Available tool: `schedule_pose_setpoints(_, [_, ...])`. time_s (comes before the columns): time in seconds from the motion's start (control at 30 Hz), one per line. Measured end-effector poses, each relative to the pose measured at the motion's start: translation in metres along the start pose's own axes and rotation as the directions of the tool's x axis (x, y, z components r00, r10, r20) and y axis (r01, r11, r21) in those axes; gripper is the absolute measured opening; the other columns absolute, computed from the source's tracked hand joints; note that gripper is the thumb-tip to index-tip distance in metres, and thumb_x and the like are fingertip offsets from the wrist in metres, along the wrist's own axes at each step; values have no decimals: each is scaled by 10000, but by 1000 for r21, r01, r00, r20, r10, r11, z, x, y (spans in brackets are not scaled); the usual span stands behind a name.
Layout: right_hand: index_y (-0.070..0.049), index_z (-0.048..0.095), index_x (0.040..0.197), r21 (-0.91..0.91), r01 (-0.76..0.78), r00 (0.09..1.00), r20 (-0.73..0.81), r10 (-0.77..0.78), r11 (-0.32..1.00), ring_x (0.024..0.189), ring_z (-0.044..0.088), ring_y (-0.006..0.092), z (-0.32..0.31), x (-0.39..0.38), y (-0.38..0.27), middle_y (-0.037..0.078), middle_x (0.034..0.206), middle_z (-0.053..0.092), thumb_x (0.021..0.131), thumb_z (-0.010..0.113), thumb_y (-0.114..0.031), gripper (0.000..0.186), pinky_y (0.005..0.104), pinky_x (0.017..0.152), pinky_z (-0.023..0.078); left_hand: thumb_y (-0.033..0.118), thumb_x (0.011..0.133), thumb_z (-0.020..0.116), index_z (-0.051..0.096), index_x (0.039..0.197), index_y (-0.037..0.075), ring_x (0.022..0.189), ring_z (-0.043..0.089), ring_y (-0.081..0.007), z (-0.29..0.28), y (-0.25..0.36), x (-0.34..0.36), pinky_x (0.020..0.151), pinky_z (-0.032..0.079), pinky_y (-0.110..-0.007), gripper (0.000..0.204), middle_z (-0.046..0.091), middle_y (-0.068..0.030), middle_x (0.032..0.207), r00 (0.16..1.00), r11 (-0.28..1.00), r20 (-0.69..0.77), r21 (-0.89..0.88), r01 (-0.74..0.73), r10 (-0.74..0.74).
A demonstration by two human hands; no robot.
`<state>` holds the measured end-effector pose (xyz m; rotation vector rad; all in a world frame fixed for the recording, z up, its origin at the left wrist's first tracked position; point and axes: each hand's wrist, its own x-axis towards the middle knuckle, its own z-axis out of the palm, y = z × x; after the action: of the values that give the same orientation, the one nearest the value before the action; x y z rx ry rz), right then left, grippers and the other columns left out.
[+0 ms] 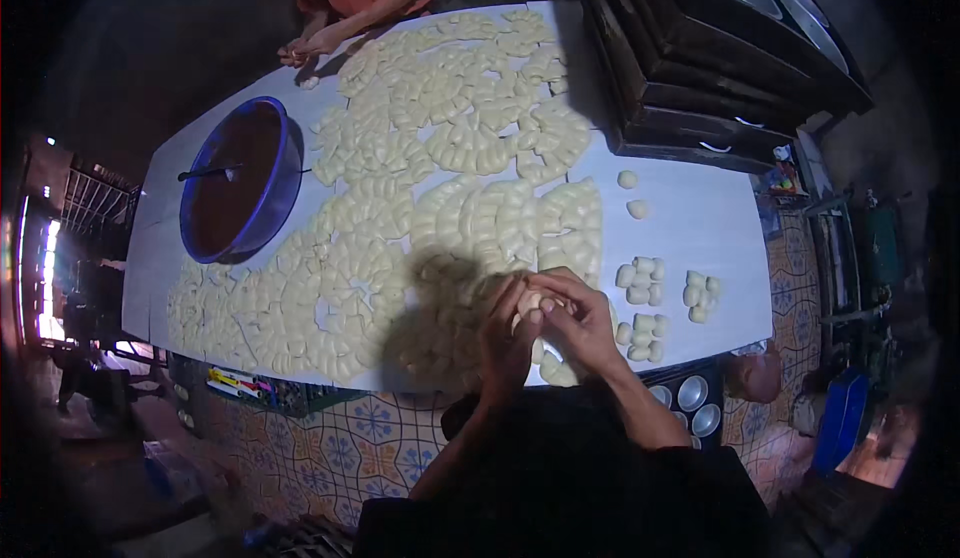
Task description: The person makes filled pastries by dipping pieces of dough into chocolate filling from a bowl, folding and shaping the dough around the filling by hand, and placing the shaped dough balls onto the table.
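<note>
My left hand and my right hand meet near the front edge of the white table, both with fingers closed round a small piece of pale dough. Many shaped pale dough pieces cover the table beyond and left of my hands. To the right of my hands lie small grouped dough rolls and two round balls. My left hand's shadow falls over some of the dough.
A blue basin of dark reddish-brown filling with a utensil stands at left. At the far edge, a co-worker handles something small. Dark stacked boxes with metal pans stand at back right. More pans sit below the front edge.
</note>
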<state>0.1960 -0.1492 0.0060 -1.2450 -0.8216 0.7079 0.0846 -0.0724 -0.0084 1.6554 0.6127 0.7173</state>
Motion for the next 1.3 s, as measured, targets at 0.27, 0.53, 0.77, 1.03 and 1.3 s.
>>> schedule_pose_setpoints(0.27, [28, 449, 1221, 996, 4, 967, -25, 253, 85, 889, 580, 222, 22, 17, -4, 177, 1049, 551, 850, 480, -31, 377, 253, 594, 542, 104, 846, 650, 580, 967, -16, 747, 558, -132, -46, -45, -6, 660, 457, -272, 184, 573, -59, 733, 952, 991, 294, -73, 115, -89])
schedule_pose_setpoints(0.53, [41, 563, 1175, -445, -253, 853, -522, -20, 859, 844, 582, 188, -98, 29, 32, 134, 1016, 627, 811, 513, -61, 381, 330, 802, 505, 540, 925, 378, 323, 1335, 100, 1138, 484, -355, -102, -53, 14, 885, 405, -554, 603, 532, -248, 1123, 738, 52, 341, -890, 452, -582])
schedule_pose_setpoints(0.77, [-39, 620, 1123, -597, 78, 996, 85, -33, 798, 1133, 517, 319, 73, 1, 6, 130, 1172, 600, 821, 560, -37, 308, 397, 949, 409, 476, 960, 348, 167, 1449, 208, 1208, 394, -320, -94, -54, 29, 1010, 323, -470, 586, 298, -269, 1402, 822, -22, 454, -879, 477, -345])
schedule_pose_setpoints(1.03, [-16, 663, 1046, -98, -99, 984, -161, 82, 990, 939, 542, 132, 94, 22, 0, 80, 990, 565, 839, 615, -27, 213, 235, 789, 435, 74, 855, 626, 485, 1272, -9, 1129, 504, -195, -95, -34, 9, 948, 390, -291, 448, 513, -128, 1269, 997, 939, 45, -336, 67, -55])
schedule_pose_setpoints(1.3, [-12, 633, 944, -127, -4, 1000, 24, 7, 992, 999, 511, 209, 125, 69, 11, 129, 1104, 556, 946, 431, -437, 471, 316, 818, 405, -22, 803, 661, 648, 988, -44, 860, 593, -116, -110, -37, -3, 751, 468, -219, 187, 628, -101, 973, 953, 930, -223, -348, 117, -204])
